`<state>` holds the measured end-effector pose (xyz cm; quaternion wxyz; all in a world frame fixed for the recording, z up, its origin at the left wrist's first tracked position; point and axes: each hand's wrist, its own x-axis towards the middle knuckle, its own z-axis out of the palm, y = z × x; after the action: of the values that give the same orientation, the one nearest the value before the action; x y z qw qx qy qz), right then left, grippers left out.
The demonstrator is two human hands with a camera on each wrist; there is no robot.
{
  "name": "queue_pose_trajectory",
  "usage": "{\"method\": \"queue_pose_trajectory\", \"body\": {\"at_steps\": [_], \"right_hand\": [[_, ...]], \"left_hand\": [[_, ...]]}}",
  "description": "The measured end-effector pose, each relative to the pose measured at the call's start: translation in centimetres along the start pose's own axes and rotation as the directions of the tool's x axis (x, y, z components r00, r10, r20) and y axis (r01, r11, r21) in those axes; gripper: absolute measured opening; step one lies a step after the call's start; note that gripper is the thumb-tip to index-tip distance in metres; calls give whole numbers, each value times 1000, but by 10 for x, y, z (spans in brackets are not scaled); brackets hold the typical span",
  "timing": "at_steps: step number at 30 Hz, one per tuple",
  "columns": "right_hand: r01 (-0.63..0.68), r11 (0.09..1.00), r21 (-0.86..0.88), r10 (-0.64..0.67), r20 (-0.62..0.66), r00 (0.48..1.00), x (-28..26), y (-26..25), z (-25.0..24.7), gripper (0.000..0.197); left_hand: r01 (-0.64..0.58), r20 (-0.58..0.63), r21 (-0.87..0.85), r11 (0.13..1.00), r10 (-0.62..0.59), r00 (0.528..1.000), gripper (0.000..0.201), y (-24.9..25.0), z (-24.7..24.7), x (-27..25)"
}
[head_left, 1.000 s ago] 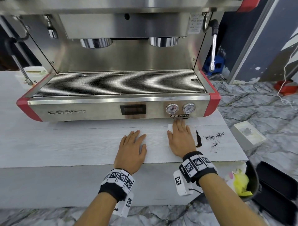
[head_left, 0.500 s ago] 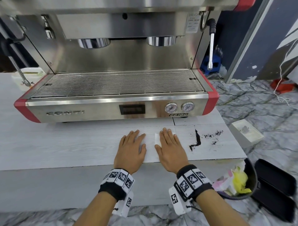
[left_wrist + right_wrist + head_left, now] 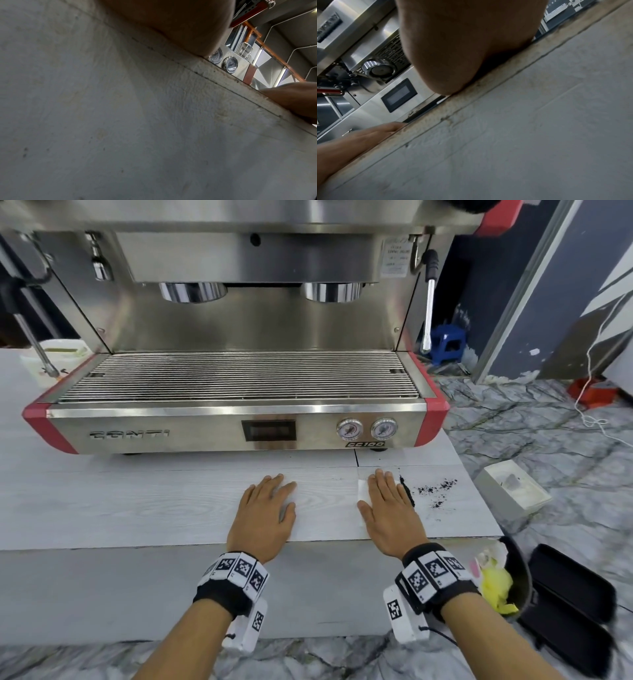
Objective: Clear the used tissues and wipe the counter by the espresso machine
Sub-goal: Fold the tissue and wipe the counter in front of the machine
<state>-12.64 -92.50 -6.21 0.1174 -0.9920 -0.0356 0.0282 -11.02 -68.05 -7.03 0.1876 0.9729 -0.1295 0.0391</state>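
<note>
My right hand (image 3: 388, 505) lies flat, fingers straight, pressing a white tissue (image 3: 362, 491) onto the pale wood-grain counter (image 3: 154, 501) in front of the espresso machine (image 3: 239, 419). Its little-finger side touches a dark ridge of coffee grounds (image 3: 407, 491), and more loose grounds (image 3: 436, 489) are scattered further right. My left hand (image 3: 269, 508) rests flat and empty on the counter to the left. The wrist views show only each palm heel (image 3: 180, 20) (image 3: 467, 40) against the counter edge.
A black bin (image 3: 517, 573) holding yellow and white used tissues (image 3: 496, 587) sits below the counter's right front corner. A white box (image 3: 510, 491) and black cases (image 3: 575, 604) lie on the marble floor at right. The steam wand (image 3: 428, 302) hangs at the machine's right.
My right hand slid the tissue from under the gauges towards me and left, then back right against the ridge of grounds. My left hand has stayed put.
</note>
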Motion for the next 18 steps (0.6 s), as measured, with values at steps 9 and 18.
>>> {"method": "queue_pose_trajectory", "body": {"at_steps": [9, 18], "right_hand": [[166, 985, 43, -165, -39, 986, -14, -27, 8, 78], [181, 983, 1, -181, -29, 983, -12, 11, 5, 95]], "left_hand": [[17, 4, 5, 1000, -17, 1000, 60, -1, 0, 1], [19, -1, -25, 1000, -19, 1000, 59, 0, 0, 0]]}}
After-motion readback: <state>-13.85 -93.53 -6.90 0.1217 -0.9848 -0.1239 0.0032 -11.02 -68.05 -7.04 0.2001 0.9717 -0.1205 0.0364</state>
